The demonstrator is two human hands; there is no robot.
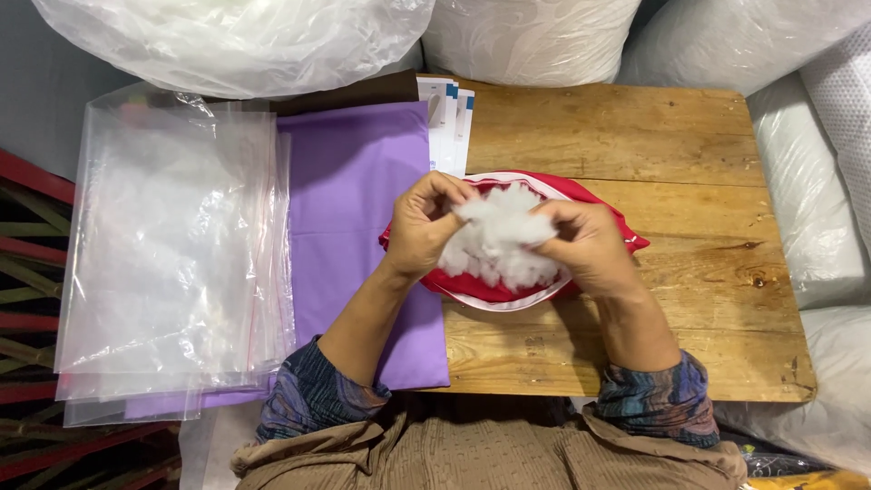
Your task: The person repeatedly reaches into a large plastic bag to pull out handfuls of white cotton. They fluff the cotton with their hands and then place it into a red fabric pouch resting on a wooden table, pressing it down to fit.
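A red cushion cover (599, 201) with a white-edged opening lies on the wooden table (635, 136). A clump of white fibre stuffing (497, 238) sits at its opening. My left hand (422, 222) grips the left side of the clump, fingers curled into it. The right side of the clump is pinched in my right hand (590, 247). Both hands are directly over the cover's open mouth.
Purple fabric (363, 200) lies flat to the left, with a stack of clear zip bags (172, 254) beyond it. White paper cards (446, 118) lie behind the cover. Big clear bags of stuffing (245, 41) crowd the table's far and right sides.
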